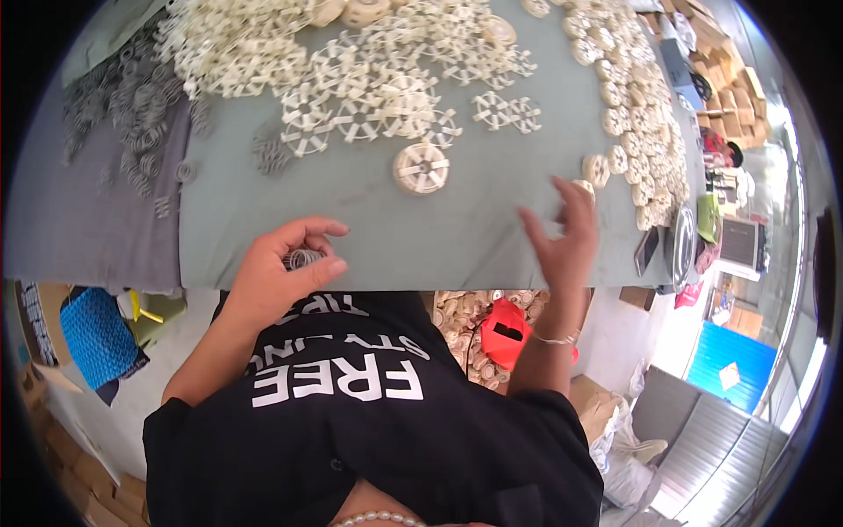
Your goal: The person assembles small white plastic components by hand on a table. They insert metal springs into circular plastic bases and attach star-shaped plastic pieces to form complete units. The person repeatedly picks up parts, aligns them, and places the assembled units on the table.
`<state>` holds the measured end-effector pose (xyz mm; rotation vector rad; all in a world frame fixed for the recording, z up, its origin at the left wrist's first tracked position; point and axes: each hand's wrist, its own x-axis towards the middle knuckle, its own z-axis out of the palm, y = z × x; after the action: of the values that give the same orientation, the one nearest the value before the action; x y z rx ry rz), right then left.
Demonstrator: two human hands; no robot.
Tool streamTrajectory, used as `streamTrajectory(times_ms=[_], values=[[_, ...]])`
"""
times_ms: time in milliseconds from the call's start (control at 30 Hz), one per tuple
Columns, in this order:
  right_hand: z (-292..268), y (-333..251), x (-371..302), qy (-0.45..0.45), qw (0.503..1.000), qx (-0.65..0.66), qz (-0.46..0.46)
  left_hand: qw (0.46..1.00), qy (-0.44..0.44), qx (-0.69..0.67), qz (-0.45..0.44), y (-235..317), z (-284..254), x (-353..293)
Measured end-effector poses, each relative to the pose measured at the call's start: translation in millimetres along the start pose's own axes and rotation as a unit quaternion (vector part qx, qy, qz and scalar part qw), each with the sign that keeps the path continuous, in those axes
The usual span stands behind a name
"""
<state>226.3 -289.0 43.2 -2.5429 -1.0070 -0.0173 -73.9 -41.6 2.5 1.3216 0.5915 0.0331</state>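
Observation:
My left hand [279, 268] is curled around several grey coil springs [302, 258] above the table's near edge. To the right, my right hand [566, 233] is open, its thumb and fingers apart and slightly blurred. Just beyond its fingertips lies a round cream plastic piece [595, 169], and another is partly hidden behind the fingers. Between and beyond the hands, a round cream wheel-like part [421, 169] with a white spoked ring on top lies flat on the green-grey cloth [369, 224]. A few more coil springs [272, 155] lie to its left.
White spoked rings [360, 97] are heaped at the back. A pile of grey springs [136, 114] covers the far left. Round cream parts [637, 132] line the right side, near a phone [647, 249]. Below the table edge, more cream parts surround a red item [504, 334].

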Motion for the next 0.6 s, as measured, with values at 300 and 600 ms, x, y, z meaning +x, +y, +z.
streamTrajectory(times_ms=[300,600], values=[[72.4,-71.6,-1.3,-0.123,0.951,0.139,-0.249,0.989,-0.047,-0.128,-0.051,2.2,-14.4,5.1],[43.2,120.8,95.5,0.1,0.995,-0.005,-0.017,0.958,-0.207,0.079,0.184,5.6,37.0,64.5]])
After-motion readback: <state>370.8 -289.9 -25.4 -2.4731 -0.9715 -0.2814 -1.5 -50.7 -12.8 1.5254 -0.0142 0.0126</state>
